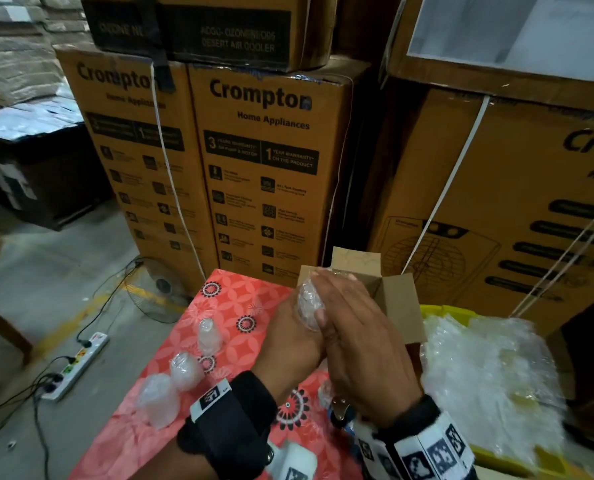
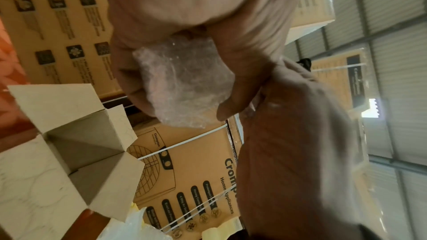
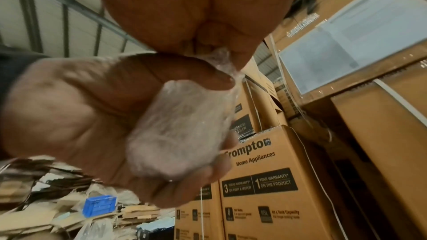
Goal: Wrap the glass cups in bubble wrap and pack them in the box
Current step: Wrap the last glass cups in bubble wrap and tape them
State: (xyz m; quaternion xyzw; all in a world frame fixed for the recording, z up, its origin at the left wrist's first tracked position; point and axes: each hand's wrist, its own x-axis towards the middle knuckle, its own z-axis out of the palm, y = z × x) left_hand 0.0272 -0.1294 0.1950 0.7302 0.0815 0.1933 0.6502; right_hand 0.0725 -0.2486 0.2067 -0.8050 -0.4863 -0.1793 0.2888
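A glass cup covered in bubble wrap [image 1: 307,303] is held above the red patterned tablecloth [image 1: 240,306], just left of the open small cardboard box [image 1: 397,299]. My left hand [image 1: 290,327] grips the wrapped cup [image 2: 184,87] from below, fingers curled round it. My right hand [image 1: 337,306] lies over its top and pinches the twisted end of the wrap [image 3: 221,61]. Three more wrapped cups stand on the cloth at the left [image 1: 208,336] [image 1: 186,370] [image 1: 157,398]. The box [image 2: 69,152] shows a bare inside where I can see it.
A yellow crate [image 1: 437,311] with a heap of bubble wrap sheets [image 1: 489,375] sits right of the box. Tall appliance cartons [image 1: 264,168] wall off the back. On the floor at the left lie a fan [image 1: 157,289] and a power strip [image 1: 77,365] with cables.
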